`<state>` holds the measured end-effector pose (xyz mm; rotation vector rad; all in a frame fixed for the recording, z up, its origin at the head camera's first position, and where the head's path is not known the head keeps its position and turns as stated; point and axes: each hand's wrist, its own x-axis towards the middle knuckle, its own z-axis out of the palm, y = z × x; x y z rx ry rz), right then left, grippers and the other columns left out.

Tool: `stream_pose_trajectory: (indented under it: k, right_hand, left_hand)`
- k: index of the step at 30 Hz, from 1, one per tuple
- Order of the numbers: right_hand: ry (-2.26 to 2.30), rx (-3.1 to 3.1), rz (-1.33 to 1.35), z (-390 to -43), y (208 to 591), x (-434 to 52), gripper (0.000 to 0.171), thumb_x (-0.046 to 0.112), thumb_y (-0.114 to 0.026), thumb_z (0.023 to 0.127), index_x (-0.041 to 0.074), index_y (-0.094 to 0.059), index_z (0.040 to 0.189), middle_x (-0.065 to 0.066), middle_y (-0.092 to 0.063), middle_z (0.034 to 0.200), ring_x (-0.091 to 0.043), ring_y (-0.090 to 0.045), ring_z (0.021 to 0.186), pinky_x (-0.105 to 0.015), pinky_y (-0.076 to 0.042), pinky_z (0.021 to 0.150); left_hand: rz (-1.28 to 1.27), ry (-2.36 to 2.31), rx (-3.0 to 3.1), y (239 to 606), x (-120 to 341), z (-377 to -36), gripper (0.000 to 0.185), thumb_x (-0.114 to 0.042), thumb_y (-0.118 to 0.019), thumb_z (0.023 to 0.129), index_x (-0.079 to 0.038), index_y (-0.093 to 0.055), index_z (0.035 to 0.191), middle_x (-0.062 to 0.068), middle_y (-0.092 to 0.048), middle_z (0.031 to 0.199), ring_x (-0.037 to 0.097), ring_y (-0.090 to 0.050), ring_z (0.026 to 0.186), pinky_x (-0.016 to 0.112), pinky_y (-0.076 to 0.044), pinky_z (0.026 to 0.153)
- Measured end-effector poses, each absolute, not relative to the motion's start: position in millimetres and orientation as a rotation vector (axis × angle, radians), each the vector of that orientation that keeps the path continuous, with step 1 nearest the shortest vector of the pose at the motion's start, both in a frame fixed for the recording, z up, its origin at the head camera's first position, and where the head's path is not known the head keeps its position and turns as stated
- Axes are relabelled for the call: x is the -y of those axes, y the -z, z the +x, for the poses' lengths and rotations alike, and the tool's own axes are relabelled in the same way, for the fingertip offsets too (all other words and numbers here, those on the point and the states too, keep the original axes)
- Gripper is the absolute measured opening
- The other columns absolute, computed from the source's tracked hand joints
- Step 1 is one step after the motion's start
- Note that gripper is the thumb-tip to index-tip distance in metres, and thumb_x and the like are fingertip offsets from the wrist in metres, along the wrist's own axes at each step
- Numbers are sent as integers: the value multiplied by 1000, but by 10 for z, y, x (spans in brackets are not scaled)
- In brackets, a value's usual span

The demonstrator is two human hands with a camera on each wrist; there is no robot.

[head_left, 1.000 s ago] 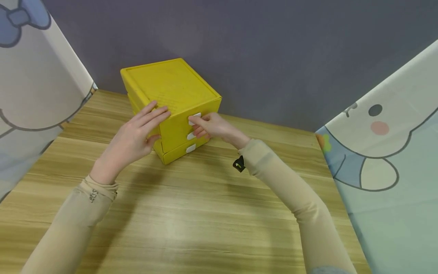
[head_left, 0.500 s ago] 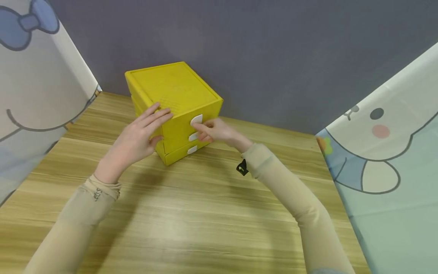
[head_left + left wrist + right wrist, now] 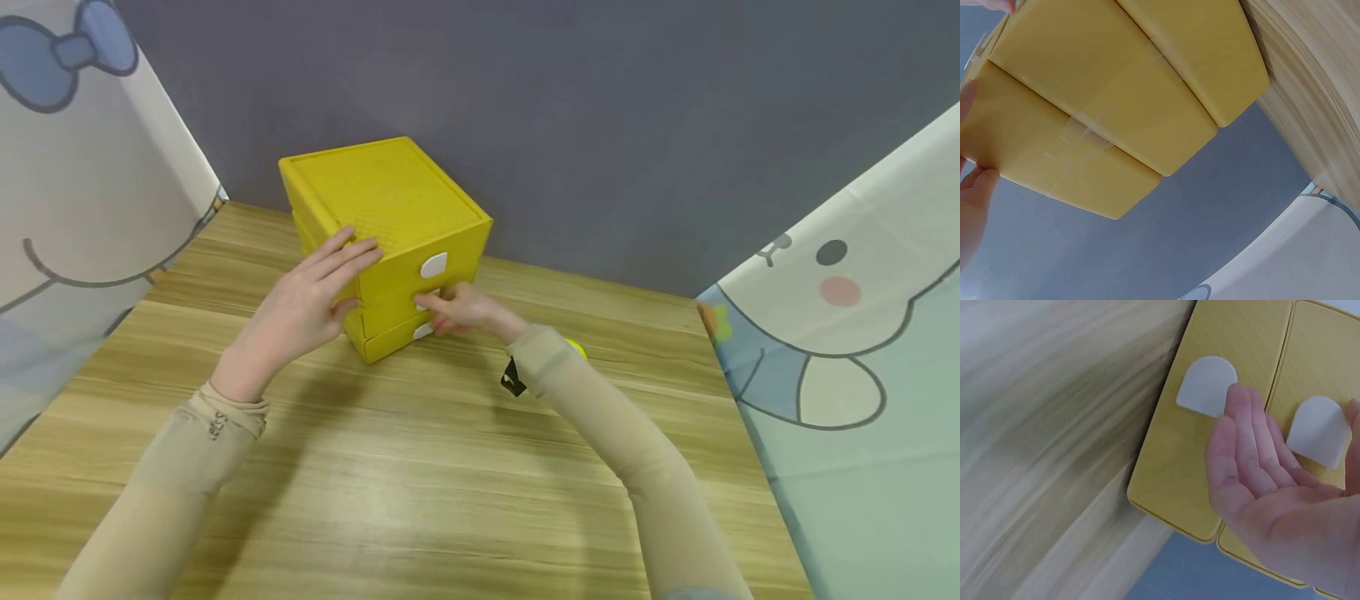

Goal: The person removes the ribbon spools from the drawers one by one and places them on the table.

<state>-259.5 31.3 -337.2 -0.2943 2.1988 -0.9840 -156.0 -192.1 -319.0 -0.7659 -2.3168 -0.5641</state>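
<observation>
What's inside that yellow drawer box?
Nothing shows: all three drawers of the yellow drawer box look closed, so any contents are hidden. The left hand rests on its top corner; the right hand reaches the middle white handle.

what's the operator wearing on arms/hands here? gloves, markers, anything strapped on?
No gloves: the left hand and right hand are bare. Both arms wear snug beige sleeves to the wrist. The left cuff carries small dark lettering, too small to read. A small black tag sits at the right cuff. No cables show.
</observation>
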Motion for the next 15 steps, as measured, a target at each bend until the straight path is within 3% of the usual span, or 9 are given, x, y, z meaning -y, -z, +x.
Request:
stream_pose_trajectory:
  k: [7, 15]
  right_hand:
    - [1046, -2206, -269, -2577, 3398, -294, 54, 49, -58, 92, -1, -64, 111, -22, -67, 118, -35, -66, 108, -49, -51, 102]
    - [1001, -2250, -342, -2473, 3423, -464, 60, 51, -58, 91, -1, -65, 118, -19, -69, 115, -32, -67, 108, -45, -53, 102]
  left_hand:
    - [-754, 552, 2314, 3187, 1928, -1572, 71, 16, -75, 67, 1, -53, 133, 17, -55, 136, 39, -42, 136, 50, -46, 106]
    - [-752, 557, 2318, 3206, 1930, -1587, 72, 16, -75, 68, 0, -53, 134, 16, -55, 137, 38, -42, 136, 50, -47, 105]
